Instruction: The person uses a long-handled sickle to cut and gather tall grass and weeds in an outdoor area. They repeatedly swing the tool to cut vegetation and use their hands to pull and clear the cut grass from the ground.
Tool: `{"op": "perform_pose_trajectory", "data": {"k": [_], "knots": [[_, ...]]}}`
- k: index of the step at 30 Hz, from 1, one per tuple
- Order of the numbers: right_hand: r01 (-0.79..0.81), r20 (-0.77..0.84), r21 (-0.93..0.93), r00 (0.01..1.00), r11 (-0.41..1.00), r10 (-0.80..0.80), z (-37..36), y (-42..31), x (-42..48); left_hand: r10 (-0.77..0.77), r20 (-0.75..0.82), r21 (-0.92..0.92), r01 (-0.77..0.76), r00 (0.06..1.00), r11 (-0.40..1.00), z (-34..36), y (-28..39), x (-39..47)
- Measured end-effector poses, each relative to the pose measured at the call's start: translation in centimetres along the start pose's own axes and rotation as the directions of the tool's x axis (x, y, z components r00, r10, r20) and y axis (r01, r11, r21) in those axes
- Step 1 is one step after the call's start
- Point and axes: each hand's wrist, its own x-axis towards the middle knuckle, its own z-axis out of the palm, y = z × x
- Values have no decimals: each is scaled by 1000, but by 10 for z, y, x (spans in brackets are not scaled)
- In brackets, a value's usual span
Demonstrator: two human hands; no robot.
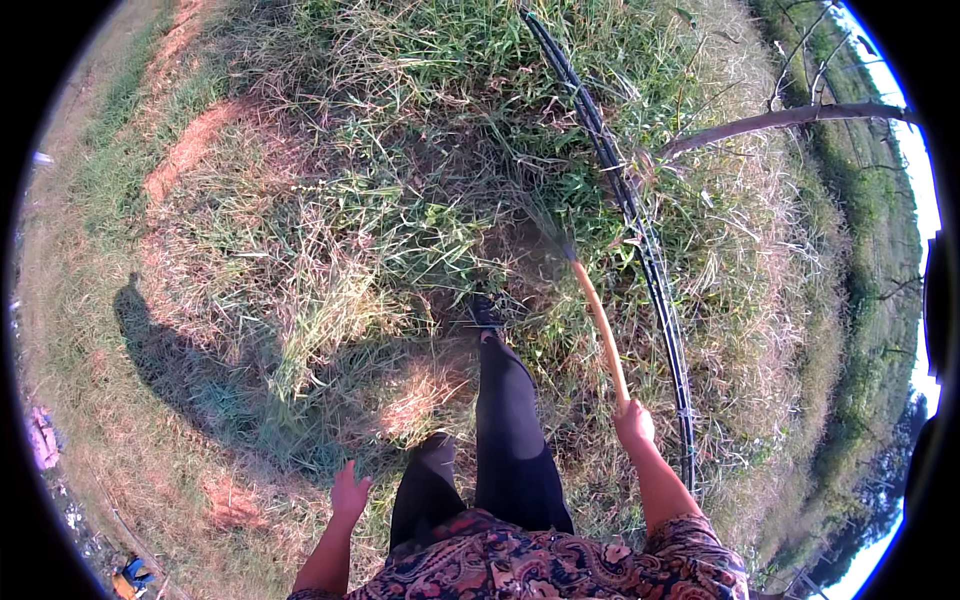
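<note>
My right hand [634,425] grips the lower end of a long wooden-handled tool [600,322]. The handle runs forward into the grass, and its far end is blurred, so I cannot tell the shape of the head. Just ahead of my foot lies a patch of bare soil [529,259] near that blurred end. My left hand [349,491] hangs at my side with its fingers apart, touching nothing. Loose cut grass [330,315] covers the ground in front of me. One dark shoe [486,311] stands partly hidden among the blades.
A bundle of black pipes or cables [622,187] curves along my right side, close to the tool. Beyond it a bare branch [787,118] reaches in. Reddish earth [187,150] shows at the left. Taller green growth [862,300] borders the right.
</note>
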Motion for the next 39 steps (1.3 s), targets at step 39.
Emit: {"op": "perform_pose_trajectory", "data": {"k": [39], "knots": [[415, 37, 783, 713, 463, -700, -54, -293, -99, 88, 3, 30, -88, 996, 996, 5, -34, -25]]}}
